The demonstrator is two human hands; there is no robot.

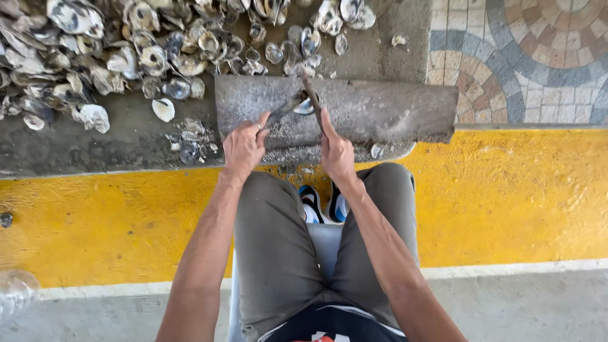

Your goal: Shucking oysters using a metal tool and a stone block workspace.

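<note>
Head view: left hand [244, 147] clenched around an oyster [286, 106], pinning it on the grey slab [380, 114]. Right hand [335, 154] grips a thin tool [311, 98], tip touching the oyster just ahead of the fingers. Shell pile [126, 50] sits beyond-left.

Above the grey slab [354, 111], the left hand [244, 147] pins an oyster shell [288, 104] while the right hand [335, 152] grips a thin tool [312, 98] (its tip at the shell). A shell heap [126, 50] lies left of the slab.
</note>
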